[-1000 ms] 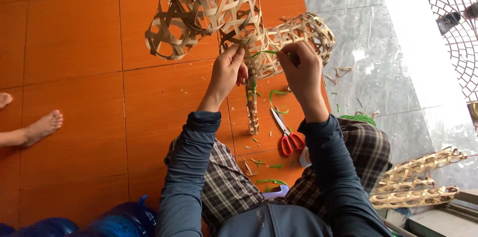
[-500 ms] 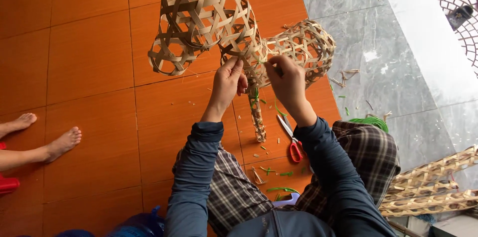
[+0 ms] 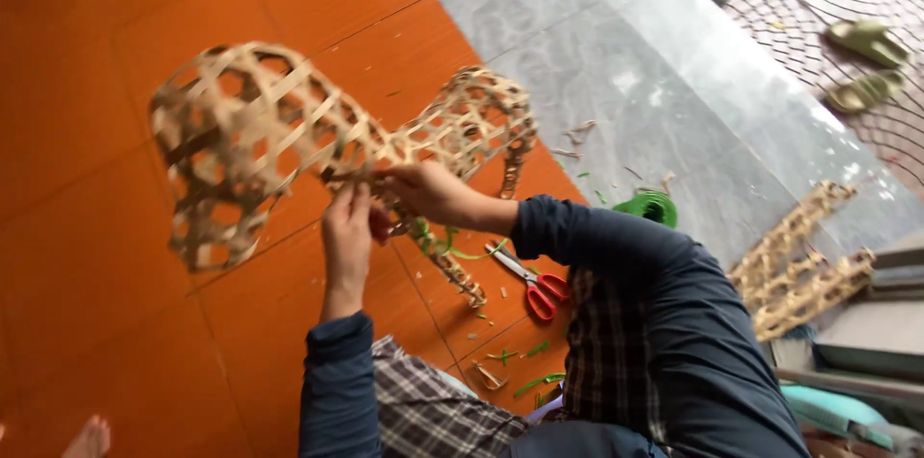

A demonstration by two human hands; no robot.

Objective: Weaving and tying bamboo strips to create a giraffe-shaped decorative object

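I hold a woven bamboo-strip frame (image 3: 245,136) made of two open lattice lobes joined at a narrow middle. My left hand (image 3: 348,232) grips the joint from below. My right hand (image 3: 428,193) pinches the same joint from the right, next to the smaller lobe (image 3: 481,121). A thin woven stalk (image 3: 452,270) with green strip bits hangs down from the joint toward my lap. Both sleeves are dark blue, over checked trousers.
Red-handled scissors (image 3: 534,285) lie on the orange tile floor by my right knee. A green coil (image 3: 650,208) rests on the grey stone strip. More woven bamboo pieces (image 3: 799,270) lie at right. Green sandals (image 3: 866,63) sit far right. A person's bare toes (image 3: 91,439) show at bottom left.
The view has swung and tilted. The frame has turned so the large lobe now lies to the left and lower. Both hands stay on the joint.
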